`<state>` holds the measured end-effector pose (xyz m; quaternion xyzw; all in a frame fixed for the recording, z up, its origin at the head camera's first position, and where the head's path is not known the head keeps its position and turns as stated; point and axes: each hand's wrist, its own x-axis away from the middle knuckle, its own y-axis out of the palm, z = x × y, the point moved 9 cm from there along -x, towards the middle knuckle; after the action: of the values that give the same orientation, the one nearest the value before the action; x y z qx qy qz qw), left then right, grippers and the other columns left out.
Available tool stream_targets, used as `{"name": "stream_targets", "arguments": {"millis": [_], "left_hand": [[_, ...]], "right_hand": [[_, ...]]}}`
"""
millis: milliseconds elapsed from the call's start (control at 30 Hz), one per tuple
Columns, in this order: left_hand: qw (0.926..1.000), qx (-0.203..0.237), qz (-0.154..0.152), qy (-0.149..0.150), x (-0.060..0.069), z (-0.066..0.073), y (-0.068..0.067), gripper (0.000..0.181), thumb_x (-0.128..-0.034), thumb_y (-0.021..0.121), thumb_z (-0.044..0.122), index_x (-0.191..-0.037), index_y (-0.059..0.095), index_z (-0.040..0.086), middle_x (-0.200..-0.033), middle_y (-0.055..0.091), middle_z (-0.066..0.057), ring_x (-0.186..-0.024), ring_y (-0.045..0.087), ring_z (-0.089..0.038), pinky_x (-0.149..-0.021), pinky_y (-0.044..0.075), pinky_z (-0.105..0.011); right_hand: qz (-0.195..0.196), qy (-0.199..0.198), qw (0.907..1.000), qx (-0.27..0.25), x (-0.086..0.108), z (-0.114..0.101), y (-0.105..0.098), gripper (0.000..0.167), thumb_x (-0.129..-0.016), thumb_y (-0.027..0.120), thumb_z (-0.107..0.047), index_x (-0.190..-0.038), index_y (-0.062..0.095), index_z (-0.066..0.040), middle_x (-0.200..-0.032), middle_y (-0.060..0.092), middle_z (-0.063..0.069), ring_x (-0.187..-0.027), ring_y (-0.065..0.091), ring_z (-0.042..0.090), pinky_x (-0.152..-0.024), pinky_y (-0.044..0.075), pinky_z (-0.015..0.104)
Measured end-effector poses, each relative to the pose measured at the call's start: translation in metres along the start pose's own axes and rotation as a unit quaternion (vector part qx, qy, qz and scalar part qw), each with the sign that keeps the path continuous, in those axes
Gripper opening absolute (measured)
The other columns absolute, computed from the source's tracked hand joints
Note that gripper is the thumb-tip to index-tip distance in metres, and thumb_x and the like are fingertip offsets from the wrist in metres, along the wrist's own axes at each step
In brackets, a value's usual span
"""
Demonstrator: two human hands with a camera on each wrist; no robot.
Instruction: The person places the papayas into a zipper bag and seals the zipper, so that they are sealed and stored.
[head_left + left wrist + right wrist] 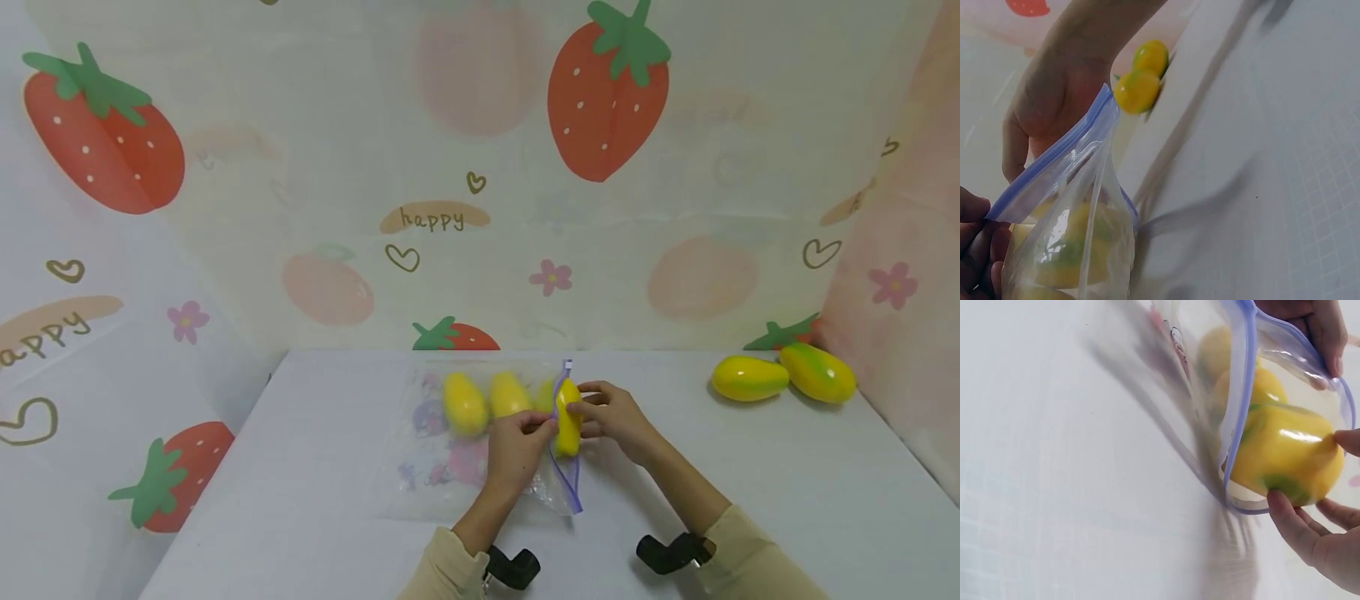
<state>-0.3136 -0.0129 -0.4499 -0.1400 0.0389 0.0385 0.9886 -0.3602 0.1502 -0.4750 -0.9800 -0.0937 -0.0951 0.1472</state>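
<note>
A clear zip bag [420,492] with a purple zip edge lies on the table, its mouth facing right and spread apart. Inside it are a yellow mango [465,405], a second mango [511,394] and part of another near the mouth. My left hand [517,454] pinches the upper side of the bag's mouth. At the opening, my right hand [617,419] grips a yellow mango with green patches [1291,453] between thumb and fingers. That mango sits partly within the mouth, its outer end still showing.
Two more yellow-green mangoes, a left one [750,378] and a right one [817,372], lie at the table's back right corner. A patterned cloth backdrop [517,250] stands behind the white table [315,467]. Each wrist carries a black camera mount [513,569].
</note>
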Motion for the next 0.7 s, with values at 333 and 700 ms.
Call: {"name": "stream_targets", "arguments": {"millis": [333, 700], "left_hand": [[0.9997, 0.021, -0.013, 0.005, 0.000, 0.001, 0.001, 0.020, -0.0876, 0.071, 0.022, -0.094, 0.077, 0.004, -0.085, 0.075, -0.006, -0.072, 0.062, -0.005, -0.067, 0.052, -0.017], [0.9994, 0.029, -0.009, 0.014, -0.002, -0.001, 0.002, 0.019, -0.0851, 0.073, 0.019, -0.091, 0.077, 0.001, -0.082, 0.074, -0.010, -0.071, 0.060, -0.005, -0.064, 0.049, -0.017]], "right_hand": [[-0.004, -0.008, 0.9998, -0.015, -0.005, -0.002, 0.004, 0.059, -0.089, 0.067, -0.019, -0.138, 0.043, 0.004, -0.133, 0.050, 0.030, -0.099, 0.066, 0.024, -0.086, 0.057, 0.036], [0.028, -0.016, 0.9975, -0.062, -0.014, -0.005, 0.013, 0.050, -0.089, 0.065, -0.009, -0.132, 0.045, 0.009, -0.118, 0.055, 0.026, -0.083, 0.064, 0.018, -0.076, 0.059, 0.031]]}}
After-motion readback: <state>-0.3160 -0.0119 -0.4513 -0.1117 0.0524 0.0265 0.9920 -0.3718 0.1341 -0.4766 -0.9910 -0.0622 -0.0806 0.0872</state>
